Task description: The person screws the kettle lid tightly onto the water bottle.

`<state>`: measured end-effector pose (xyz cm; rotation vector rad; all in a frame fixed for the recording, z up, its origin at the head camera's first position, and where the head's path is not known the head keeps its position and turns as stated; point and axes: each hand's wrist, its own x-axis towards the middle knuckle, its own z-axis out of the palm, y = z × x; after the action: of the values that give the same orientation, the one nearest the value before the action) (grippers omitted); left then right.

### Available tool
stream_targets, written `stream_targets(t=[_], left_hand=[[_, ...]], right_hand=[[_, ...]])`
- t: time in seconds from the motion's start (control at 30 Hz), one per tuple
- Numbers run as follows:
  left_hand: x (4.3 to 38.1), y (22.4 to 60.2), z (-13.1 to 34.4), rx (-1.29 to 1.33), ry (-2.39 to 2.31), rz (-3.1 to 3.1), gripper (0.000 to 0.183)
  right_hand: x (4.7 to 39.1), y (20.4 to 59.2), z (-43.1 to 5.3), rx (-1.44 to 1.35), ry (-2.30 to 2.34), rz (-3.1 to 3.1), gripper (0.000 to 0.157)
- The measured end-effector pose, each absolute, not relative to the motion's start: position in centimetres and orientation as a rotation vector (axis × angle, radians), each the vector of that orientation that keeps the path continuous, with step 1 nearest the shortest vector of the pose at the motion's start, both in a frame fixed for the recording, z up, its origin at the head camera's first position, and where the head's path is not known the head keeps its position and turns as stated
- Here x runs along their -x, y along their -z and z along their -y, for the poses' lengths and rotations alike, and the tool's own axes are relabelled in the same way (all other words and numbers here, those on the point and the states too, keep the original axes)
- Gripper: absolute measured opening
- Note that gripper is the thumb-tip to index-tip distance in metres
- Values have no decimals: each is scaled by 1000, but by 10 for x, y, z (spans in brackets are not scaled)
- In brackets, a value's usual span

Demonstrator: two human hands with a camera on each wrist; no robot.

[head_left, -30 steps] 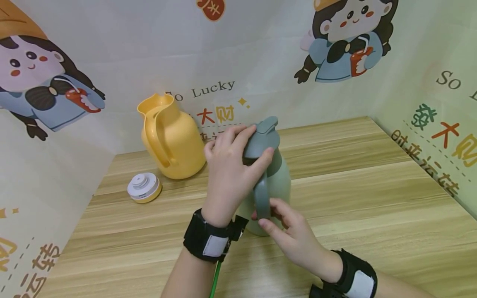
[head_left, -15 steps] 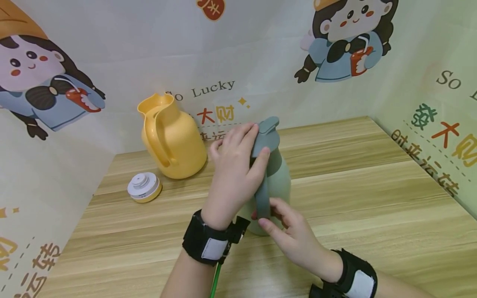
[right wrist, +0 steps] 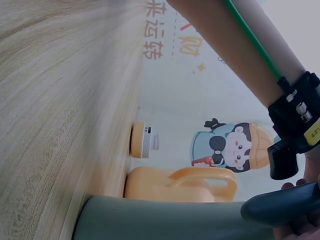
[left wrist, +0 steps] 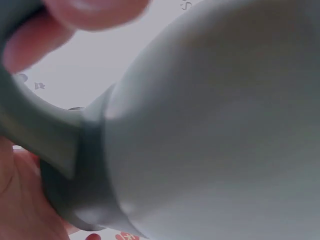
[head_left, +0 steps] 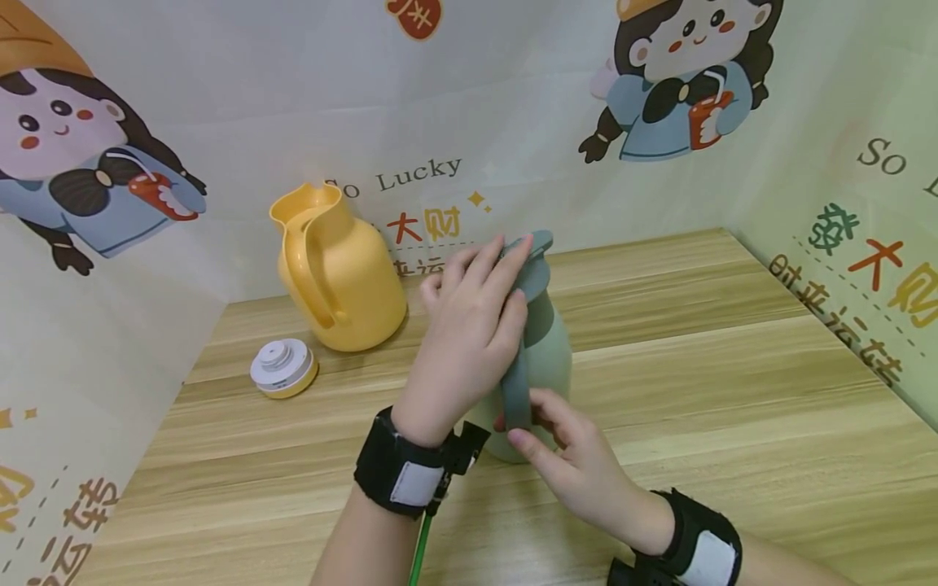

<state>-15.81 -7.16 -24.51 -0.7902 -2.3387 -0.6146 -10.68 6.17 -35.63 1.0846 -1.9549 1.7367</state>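
A green thermos jug (head_left: 554, 350) stands upright on the table, its grey-green handle (head_left: 517, 395) facing me. My left hand (head_left: 472, 325) grips the jug's grey-green lid (head_left: 537, 273) from above, fingers over the top and thumb down by the handle. In the left wrist view the jug's body (left wrist: 215, 130) fills much of the picture, with the palm (left wrist: 20, 195) against the lid end. Low on the handle, my right hand (head_left: 575, 456) pinches it between thumb and fingers. Part of the lid is hidden under the left hand.
A yellow jug (head_left: 366, 277) without a lid stands at the back left. In front of it lies a white and yellow stopper (head_left: 282, 370). A printed cloth (head_left: 513, 130) hangs behind the table (head_left: 696, 391). Each wrist wears a black strap.
My left hand has turned clockwise over the lid, its fingers sliding right towards the spout side. The right hand and the jug's body have stayed in place.
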Motion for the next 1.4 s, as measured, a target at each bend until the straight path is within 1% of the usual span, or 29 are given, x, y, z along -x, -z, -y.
stream_targets(t=[0.13,0.3,0.37,0.6,0.83,1.07,1.23,1.4], left_hand=[[161,246,72,758,620,2329,45],[165,243,72,683,617,2370,62],[166,242,71,663,624,2380,65],[169,242,70,707,658,2350,59],[167,241,71,761,669,2351,57],[165,238,75,853,697,2374,52],[166,237,82,933,742,2404,51],[169,237,88,1011,842,2422,54]], right_hand=[[107,356,-62,-1084,-1741,1964,35],[106,356,-62,-1079,-1746,1980,35],[106,356,-62,-1077,-1746,1982,34],[106,356,-62,-1081,-1748,1975,33],[106,356,-62,-1090,-1739,1971,34],[107,356,-62,-1099,-1725,1988,33],[107,356,-61,-1099,-1716,1991,31],[107,356,-61,-1092,-1697,1989,32]])
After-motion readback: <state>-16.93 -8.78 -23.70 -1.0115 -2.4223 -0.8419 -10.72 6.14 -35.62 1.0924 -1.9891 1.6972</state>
